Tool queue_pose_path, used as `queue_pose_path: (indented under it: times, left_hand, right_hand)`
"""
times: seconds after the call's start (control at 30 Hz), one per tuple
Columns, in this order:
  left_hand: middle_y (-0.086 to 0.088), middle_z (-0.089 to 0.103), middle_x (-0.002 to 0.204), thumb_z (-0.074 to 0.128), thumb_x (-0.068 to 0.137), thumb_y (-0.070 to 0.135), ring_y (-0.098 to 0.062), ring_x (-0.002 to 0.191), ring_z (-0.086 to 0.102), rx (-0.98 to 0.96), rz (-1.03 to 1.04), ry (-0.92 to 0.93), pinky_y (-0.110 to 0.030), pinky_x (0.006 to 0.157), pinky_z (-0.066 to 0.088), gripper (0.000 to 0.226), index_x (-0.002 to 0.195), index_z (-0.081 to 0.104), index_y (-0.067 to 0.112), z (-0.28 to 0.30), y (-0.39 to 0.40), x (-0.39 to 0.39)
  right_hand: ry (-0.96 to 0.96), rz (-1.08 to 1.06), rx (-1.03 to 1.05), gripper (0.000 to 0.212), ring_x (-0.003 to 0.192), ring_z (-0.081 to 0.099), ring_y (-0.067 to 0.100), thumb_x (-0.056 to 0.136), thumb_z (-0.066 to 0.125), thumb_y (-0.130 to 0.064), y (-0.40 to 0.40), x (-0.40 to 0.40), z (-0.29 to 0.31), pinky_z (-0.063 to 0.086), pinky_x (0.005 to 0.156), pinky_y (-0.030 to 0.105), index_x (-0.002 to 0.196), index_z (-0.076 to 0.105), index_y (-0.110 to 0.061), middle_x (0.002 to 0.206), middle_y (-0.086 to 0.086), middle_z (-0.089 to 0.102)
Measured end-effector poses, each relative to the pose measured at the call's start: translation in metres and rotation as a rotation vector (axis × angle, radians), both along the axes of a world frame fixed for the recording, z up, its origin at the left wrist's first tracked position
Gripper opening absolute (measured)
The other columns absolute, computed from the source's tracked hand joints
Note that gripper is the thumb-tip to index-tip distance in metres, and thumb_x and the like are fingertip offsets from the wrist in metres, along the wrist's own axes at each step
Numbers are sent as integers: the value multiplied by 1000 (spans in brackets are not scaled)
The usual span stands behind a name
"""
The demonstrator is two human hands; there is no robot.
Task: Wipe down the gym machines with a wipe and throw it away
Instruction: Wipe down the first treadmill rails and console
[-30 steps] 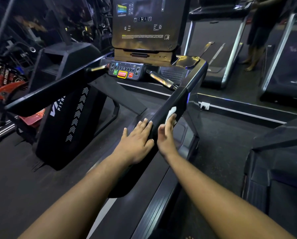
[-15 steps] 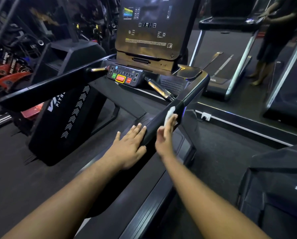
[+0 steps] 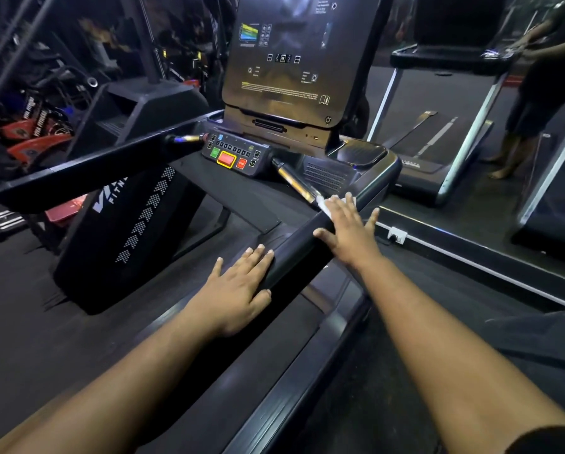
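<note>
A black treadmill fills the view, with its right handrail running from lower centre up toward the console. My right hand lies flat on top of that rail with fingers straight, pressing a white wipe whose edge shows past the fingertips. My left hand rests flat on the rail's lower end, fingers straight, holding nothing.
The left handrail crosses the left side. A button panel with green and red keys sits under the console, beside a chrome grip. Another treadmill and a standing person are at the right rear. Red gym gear sits far left.
My right hand has slid the wipe up the right handrail and moved from its side onto its top. My left hand stays on the rail's lower end.
</note>
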State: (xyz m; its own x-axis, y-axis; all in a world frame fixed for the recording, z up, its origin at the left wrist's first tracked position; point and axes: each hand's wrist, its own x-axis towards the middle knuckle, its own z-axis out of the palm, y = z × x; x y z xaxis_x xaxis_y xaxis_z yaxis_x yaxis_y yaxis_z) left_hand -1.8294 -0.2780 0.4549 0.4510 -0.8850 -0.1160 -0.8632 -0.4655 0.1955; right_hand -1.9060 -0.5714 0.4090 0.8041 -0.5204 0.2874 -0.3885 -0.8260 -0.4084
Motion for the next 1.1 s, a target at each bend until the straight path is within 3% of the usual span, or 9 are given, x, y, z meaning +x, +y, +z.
queue_pose_path:
  times: [0.1, 0.23, 0.4, 0.6, 0.87, 1.0, 1.1]
  left_hand:
    - [12, -16, 170, 34, 107, 45, -4, 156, -15, 4, 14, -4, -51, 127, -10, 71, 164, -8, 35, 0, -2, -1]
    - [12, -16, 170, 35, 106, 46, -4, 156, -15, 0, 18, -13, -51, 127, -10, 73, 163, -9, 35, -1, -3, 0]
    - [11, -17, 170, 34, 107, 48, -4, 156, -14, -15, 49, -10, -51, 127, -9, 74, 164, -10, 31, 1, 3, -3]
    - [9, -19, 170, 31, 105, 56, -9, 157, -9, 48, 135, 63, -55, 127, -5, 77, 161, -17, 35, 4, 61, -6]
    - [11, -11, 171, 27, 107, 53, -8, 158, -3, -17, 164, 107, -55, 127, -3, 70, 162, -13, 36, -3, 163, -14]
    - [11, 5, 172, 28, 108, 52, -8, 158, 4, -144, 252, 336, -53, 127, -2, 64, 165, 3, 35, -6, 220, -17]
    - [9, 23, 169, 32, 106, 59, -8, 156, 18, -331, 300, 686, -39, 128, 10, 63, 163, 26, 30, -9, 249, -18]
  right_hand:
    - [110, -4, 18, 110, 156, -15, 15, 74, 16, -92, -12, 0, 14, -12, 113, 75, 163, 10, -27, 171, -4, 4]
    - [11, 142, 1, 119, 157, -10, 14, 64, 7, -101, 31, -8, 3, -14, 112, 73, 162, 17, -33, 170, -4, 11]
    - [-4, 250, -11, 124, 156, -12, 11, 61, 3, -103, 97, -18, -5, -17, 113, 69, 163, 13, -31, 170, -6, 9]
    - [3, 286, 9, 123, 154, -16, 8, 61, 5, -103, 162, -25, -4, -17, 114, 70, 162, 11, -34, 170, -7, 7]
    - [2, 306, 19, 121, 153, -19, 5, 62, 6, -103, 277, -42, -3, -17, 115, 69, 162, 7, -36, 170, -8, 6]
    - [34, 297, 26, 115, 147, -27, -3, 67, 14, -100, 357, -50, -1, -18, 115, 66, 162, 5, -36, 169, -11, 4]
    - [81, 262, 5, 107, 146, -26, -4, 74, 25, -94, 398, -53, 3, -21, 115, 63, 162, 7, -36, 170, -12, 4]
